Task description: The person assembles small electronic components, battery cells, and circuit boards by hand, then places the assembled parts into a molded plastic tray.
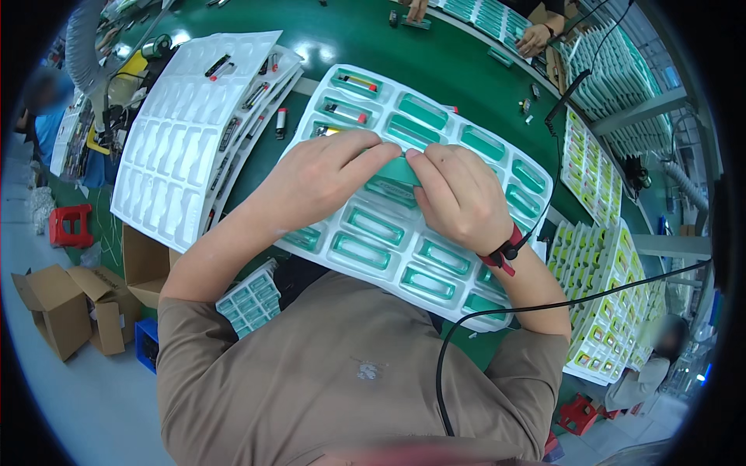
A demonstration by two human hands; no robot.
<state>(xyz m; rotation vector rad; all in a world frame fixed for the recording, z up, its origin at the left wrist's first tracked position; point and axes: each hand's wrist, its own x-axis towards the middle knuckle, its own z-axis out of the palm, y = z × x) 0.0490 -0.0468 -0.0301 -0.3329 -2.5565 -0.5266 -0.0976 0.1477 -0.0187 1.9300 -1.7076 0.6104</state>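
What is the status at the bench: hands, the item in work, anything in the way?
Left hand and right hand: both in a pinch grip on a green piece. Piece held over the white tray of green pockets. Nothing in the way.

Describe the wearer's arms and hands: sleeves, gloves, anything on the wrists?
Bare hands, no gloves. Left hand and forearm carry nothing. Right hand has a red wrist strap with a black clip, a black cable running from it. Short brown T-shirt sleeves end at the upper arms.

The hands [388, 186] cover several pockets of the white tray [435, 233] and most of the teal piece [402, 169] pinched between them. Small items [528, 105] on the green surface [388, 39] are too small to identify. Faces nearby are blurred.
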